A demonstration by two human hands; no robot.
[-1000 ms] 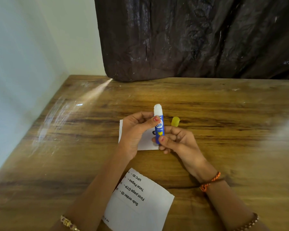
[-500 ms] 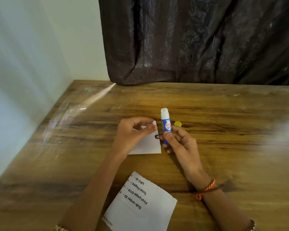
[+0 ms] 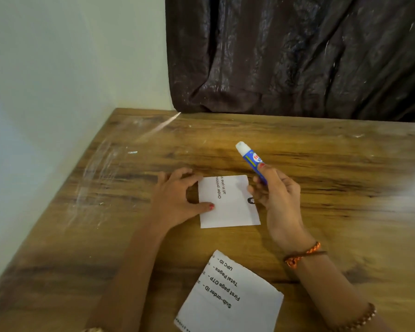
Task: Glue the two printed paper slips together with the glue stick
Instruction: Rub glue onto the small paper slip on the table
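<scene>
Wooden table (image 3: 321, 144) stands against a pale wall on the left, with a dark crumpled curtain (image 3: 297, 56) behind it. On the left side the left hand (image 3: 175, 200) lies with its fingers spread and pins the edge of the smaller paper slip (image 3: 230, 207) flat on the wood, holding nothing. This slip shows a few printed lines, and no glue is visible on it, so I judge the gluing is not started. Nearer to the person lies the larger slip (image 3: 233, 295) (its bold print is upside down), well apart from the first one. On the right the right hand (image 3: 278, 197) is closed around the glue stick (image 3: 250, 160), uncapped, its white tip pointing up and left, above the table. Spreading and pressing remain.
</scene>
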